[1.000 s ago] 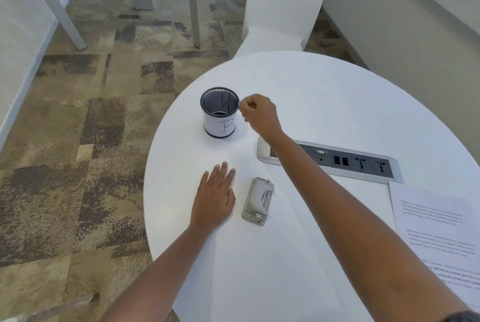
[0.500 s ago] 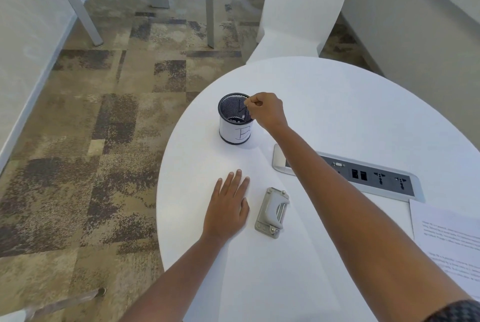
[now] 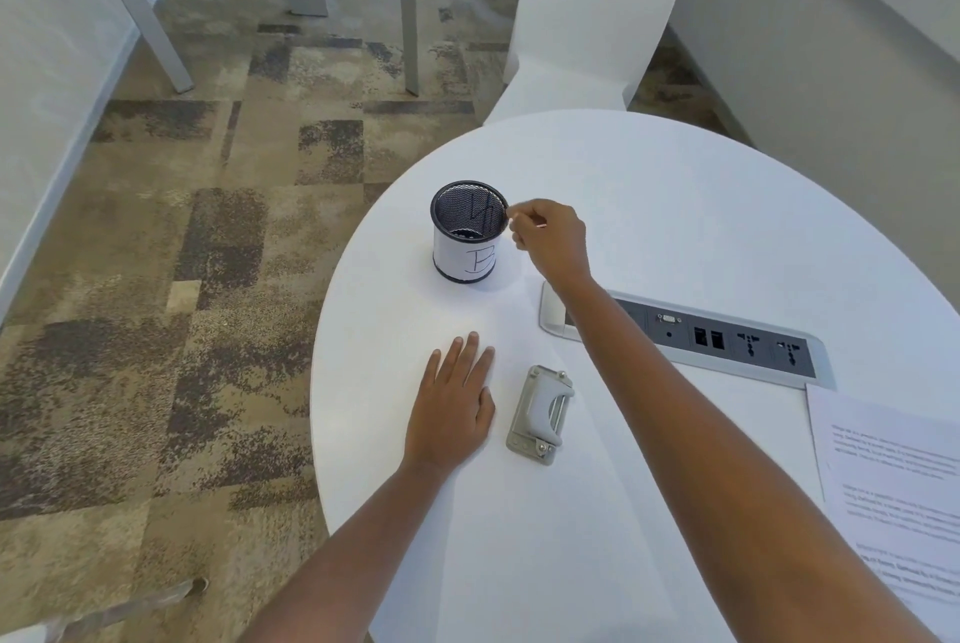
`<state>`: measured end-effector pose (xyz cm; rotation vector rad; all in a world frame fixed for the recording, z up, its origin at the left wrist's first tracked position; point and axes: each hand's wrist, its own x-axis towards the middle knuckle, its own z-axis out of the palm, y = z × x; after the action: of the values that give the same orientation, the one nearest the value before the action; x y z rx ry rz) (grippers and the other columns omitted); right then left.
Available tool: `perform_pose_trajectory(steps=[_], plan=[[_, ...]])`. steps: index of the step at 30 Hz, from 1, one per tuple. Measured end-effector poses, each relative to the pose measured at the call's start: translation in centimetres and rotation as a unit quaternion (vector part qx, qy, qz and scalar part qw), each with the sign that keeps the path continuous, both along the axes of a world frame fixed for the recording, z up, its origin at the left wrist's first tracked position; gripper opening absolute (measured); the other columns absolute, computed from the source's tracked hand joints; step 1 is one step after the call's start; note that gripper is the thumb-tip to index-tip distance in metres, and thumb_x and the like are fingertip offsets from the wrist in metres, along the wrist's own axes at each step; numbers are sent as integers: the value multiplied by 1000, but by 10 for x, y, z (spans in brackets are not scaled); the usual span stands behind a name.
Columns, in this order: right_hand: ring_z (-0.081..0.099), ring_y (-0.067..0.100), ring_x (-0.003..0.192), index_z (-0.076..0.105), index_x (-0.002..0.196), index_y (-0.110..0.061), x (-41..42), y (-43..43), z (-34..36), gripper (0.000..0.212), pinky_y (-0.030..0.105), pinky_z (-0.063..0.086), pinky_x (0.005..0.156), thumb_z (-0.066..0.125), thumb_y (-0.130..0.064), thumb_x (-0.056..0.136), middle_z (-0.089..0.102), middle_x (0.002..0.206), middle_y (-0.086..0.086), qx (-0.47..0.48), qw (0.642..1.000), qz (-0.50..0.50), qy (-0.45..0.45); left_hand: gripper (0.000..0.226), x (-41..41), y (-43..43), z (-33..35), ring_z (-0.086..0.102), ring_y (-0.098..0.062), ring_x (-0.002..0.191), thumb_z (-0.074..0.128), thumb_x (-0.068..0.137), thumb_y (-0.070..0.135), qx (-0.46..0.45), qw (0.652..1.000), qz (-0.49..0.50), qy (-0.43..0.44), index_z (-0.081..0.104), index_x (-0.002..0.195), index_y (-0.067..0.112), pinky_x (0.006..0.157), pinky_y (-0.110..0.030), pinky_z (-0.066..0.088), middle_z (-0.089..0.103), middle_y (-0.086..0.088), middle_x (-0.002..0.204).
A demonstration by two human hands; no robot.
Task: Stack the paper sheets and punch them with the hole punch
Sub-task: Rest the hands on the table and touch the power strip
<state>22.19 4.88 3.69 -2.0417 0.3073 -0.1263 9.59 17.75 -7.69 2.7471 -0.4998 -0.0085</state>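
Observation:
A grey metal hole punch (image 3: 540, 414) lies on the round white table (image 3: 675, 206), just right of my left hand (image 3: 452, 408). That hand rests flat, palm down, fingers spread toward the far side. A printed paper sheet (image 3: 893, 481) lies at the table's right edge, partly cut off by the frame. My right hand (image 3: 550, 237) reaches across the table, thumb and fingers pinched together at the right rim of a black mesh cup (image 3: 467, 232) labelled "B". Nothing can be made out between the fingertips.
A grey socket panel (image 3: 727, 338) is set into the table, under my right forearm. A white chair (image 3: 587, 19) stands at the far side. Patterned carpet (image 3: 208, 279) and table legs (image 3: 408, 3) lie to the left and beyond.
My right hand moved left from beside the cup to its rim, staying pinched. Left hand and hole punch have not moved on the table; the view shifted.

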Motion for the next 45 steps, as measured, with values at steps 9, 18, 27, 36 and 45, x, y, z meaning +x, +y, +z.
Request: perform_pose_trajectory(steps=[9, 18, 27, 36, 45], plan=[[55, 11, 63, 69, 93, -4, -98, -73, -51, 21, 10, 47, 62, 50, -5, 85, 63, 75, 5, -1, 992, -105, 71, 50, -2, 0, 1, 55, -31, 121, 32, 83, 21, 13, 1000, -1, 1, 58, 124, 7, 100, -50, 44, 56, -16, 133], [60, 14, 80, 69, 95, -9, -204, -106, -88, 19, 18, 43, 74, 52, -6, 87, 67, 91, 4, -48, 980, -147, 125, 57, -19, -3, 1, 44, -33, 131, 21, 85, 22, 11, 999, 35, 12, 51, 131, 5, 108, -49, 34, 47, -16, 142], [60, 23, 86, 68, 98, -5, -270, -88, -96, 20, 25, 44, 77, 52, 0, 87, 65, 94, 12, -116, 980, -146, 74, 51, -40, -7, 3, 41, -37, 132, 28, 88, 16, 11, 998, 59, 19, 48, 132, 2, 110, -50, 31, 43, -21, 143], [56, 30, 93, 67, 103, -3, -282, -73, -99, 19, 37, 48, 83, 55, -6, 88, 61, 97, 16, -165, 980, -97, 53, 60, -43, -9, 6, 39, -37, 133, 18, 86, 23, 12, 998, 58, 30, 47, 133, 1, 111, -51, 29, 41, -22, 144], [52, 27, 99, 64, 98, -2, -270, -74, -91, 21, 34, 45, 79, 47, -13, 93, 60, 101, 13, -241, 964, -52, 95, 61, -47, -9, 5, 45, -40, 128, 17, 84, 23, 10, 998, 58, 28, 51, 129, -1, 107, -53, 34, 46, -24, 139]])
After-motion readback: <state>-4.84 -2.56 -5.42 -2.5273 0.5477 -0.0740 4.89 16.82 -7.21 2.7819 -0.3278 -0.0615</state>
